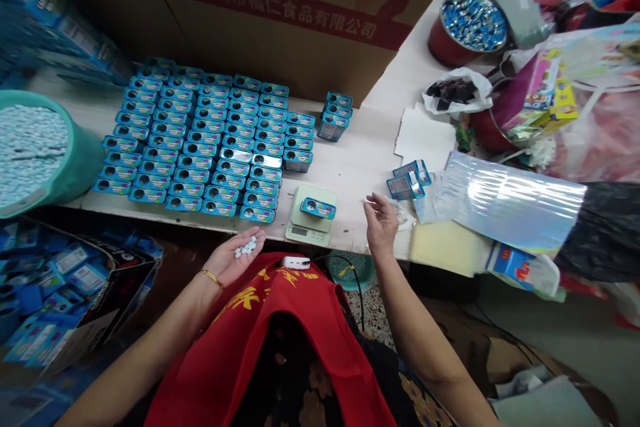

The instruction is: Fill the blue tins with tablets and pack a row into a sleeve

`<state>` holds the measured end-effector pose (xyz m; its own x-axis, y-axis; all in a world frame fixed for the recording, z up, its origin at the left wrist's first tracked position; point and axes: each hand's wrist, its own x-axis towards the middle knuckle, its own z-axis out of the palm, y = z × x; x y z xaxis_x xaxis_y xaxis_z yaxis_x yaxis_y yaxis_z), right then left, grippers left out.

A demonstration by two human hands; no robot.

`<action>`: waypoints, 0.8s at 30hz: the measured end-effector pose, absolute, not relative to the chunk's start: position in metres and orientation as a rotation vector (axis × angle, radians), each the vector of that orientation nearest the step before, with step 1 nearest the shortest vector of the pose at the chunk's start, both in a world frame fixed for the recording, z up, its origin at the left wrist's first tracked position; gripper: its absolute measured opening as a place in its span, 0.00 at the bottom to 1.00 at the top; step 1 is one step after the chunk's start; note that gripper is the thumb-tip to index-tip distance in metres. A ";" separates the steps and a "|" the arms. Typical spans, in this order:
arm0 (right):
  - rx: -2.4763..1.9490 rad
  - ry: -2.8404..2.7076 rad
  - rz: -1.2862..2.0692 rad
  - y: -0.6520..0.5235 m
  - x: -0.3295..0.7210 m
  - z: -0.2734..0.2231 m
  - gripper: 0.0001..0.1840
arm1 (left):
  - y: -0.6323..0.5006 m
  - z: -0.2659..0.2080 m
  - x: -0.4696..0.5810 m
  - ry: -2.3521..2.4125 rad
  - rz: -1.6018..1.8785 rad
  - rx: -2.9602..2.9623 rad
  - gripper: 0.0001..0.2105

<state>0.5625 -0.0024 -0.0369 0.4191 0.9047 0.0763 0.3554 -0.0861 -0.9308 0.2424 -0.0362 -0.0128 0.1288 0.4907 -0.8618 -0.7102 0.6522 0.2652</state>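
My left hand (239,259) is turned palm up near the table's front edge, cupping several small pale candies (246,247). In front of me, a kitchen scale (300,230) bears one blue tin (319,208) with a dark round spot on its top. To the right of the scale, my right hand (382,223) hovers by the table edge, fingers slightly bent and thumb apart, with nothing visible in it. Two blue tins (406,185) lie on their sides just beyond that hand. Rows of upright blue tins (193,147) fill the table's left half.
A large cardboard box (280,20) stands at the back. At left are a green tub of candies (75,160) and, lower, a carton of blue packs (55,287). A red pot of small blue packets (440,47), bags and a shiny silver sheet (520,197) crowd the right.
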 end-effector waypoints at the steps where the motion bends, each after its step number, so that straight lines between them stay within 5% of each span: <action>1: -1.662 -1.112 0.656 -0.002 0.563 -0.038 0.17 | -0.036 -0.013 0.242 1.148 0.888 -0.229 0.13; 12: -1.681 -1.216 0.645 -0.004 0.556 -0.040 0.15 | -0.037 -0.017 0.238 1.144 0.897 -0.251 0.14; 24: -1.559 -1.882 0.675 -0.001 0.538 -0.027 0.29 | -0.035 -0.016 0.238 1.154 0.888 -0.291 0.14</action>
<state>0.5375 -0.0010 -0.0270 -0.1332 0.9832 0.1250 0.6798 0.1824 -0.7103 0.2378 -0.0353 -0.0156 0.1213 0.4564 -0.8815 -0.7351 0.6381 0.2292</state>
